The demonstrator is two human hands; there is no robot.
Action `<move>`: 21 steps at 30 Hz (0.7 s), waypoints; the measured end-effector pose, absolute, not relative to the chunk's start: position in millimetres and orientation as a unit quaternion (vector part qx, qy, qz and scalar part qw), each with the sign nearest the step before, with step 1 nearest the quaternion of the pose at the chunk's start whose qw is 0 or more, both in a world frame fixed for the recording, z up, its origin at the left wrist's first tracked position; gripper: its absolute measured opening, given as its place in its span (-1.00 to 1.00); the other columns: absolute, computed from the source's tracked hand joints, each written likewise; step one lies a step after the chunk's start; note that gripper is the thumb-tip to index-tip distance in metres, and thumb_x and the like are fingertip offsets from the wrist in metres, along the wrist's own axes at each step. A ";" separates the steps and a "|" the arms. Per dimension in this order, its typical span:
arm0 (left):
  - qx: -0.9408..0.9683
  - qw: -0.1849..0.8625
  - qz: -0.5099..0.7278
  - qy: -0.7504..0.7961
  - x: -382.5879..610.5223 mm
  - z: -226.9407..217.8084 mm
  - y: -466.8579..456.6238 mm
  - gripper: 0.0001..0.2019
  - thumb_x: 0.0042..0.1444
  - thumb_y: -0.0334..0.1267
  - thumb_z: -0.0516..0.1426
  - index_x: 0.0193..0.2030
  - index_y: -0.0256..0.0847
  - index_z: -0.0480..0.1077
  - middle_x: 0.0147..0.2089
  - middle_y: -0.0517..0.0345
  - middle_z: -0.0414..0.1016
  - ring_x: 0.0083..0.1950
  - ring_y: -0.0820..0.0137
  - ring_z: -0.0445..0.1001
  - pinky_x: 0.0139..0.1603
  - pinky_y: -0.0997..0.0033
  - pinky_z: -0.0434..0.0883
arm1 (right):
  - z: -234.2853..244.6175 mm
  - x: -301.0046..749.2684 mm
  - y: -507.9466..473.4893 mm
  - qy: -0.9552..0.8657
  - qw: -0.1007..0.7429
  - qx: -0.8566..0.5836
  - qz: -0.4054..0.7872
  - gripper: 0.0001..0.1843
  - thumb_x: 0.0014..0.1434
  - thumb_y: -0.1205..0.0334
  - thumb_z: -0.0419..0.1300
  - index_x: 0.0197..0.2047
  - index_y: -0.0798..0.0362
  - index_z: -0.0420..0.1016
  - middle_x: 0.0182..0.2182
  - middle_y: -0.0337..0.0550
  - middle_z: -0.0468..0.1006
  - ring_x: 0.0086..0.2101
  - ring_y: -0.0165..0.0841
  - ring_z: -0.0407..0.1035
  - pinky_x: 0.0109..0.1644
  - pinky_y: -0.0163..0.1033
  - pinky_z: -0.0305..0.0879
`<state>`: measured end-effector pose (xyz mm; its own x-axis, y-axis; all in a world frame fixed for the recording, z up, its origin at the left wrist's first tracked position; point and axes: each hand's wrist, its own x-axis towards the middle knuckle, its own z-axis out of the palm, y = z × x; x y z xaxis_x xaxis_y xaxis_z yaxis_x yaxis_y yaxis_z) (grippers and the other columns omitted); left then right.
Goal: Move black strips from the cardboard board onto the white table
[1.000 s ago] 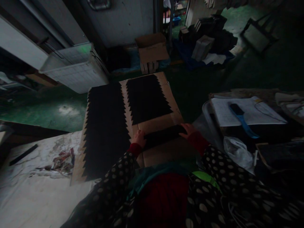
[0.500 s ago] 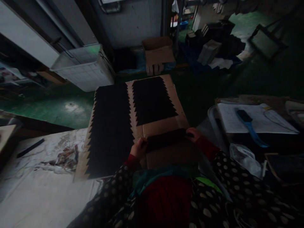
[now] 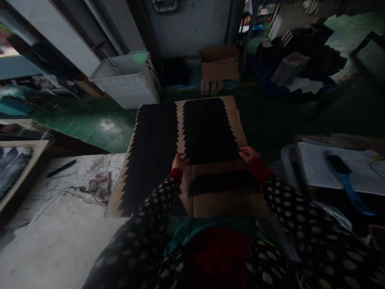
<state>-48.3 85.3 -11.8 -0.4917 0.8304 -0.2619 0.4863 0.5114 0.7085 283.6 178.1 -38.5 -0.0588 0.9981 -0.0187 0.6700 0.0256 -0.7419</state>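
A brown cardboard sheet (image 3: pixel 225 202) lies in front of me with two columns of overlapping black strips: a long left column (image 3: pixel 153 152) and a shorter right column (image 3: pixel 209 128). My left hand (image 3: pixel 179 161) pinches the left end of the nearest black strip (image 3: pixel 213 158) at the near edge of the right column. My right hand (image 3: pixel 248 153) holds its right end with fingers curled. Between my forearms, nearer to me, a dark bundle of strips (image 3: pixel 222 182) rests on the cardboard.
A paint-stained white table (image 3: pixel 60 224) is at my left with a black stick (image 3: pixel 61 168) on it. At right a blue-handled brush (image 3: pixel 345 180) lies on white paper. A white crate (image 3: pixel 129 80) and an open carton (image 3: pixel 219 64) stand on the green floor beyond.
Both hands left the dark bundle near me and moved forward, bringing one strip up to the near edge of the right column. My view has shifted to the left.
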 end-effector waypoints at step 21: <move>0.488 0.233 0.137 0.830 -42.3 -11.2 94.5 -0.60 -0.04 -0.18 0.08 -0.03 -0.17 0.17 -0.30 0.13 0.39 -0.29 0.38 0.39 -0.31 0.42 0.29 | -60.4 278.8 194.3 -0.705 0.180 -0.653 0.212 -0.70 0.07 0.12 0.11 -0.21 0.16 0.29 -0.42 -0.22 0.35 -0.44 -0.48 0.25 -0.32 -0.27 0.24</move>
<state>-42.3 94.5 -11.2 -0.4157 0.8735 -0.2534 0.7456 0.4868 0.4551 278.8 194.3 -60.4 -0.0835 0.9962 -0.0227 0.8442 0.0586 -0.5328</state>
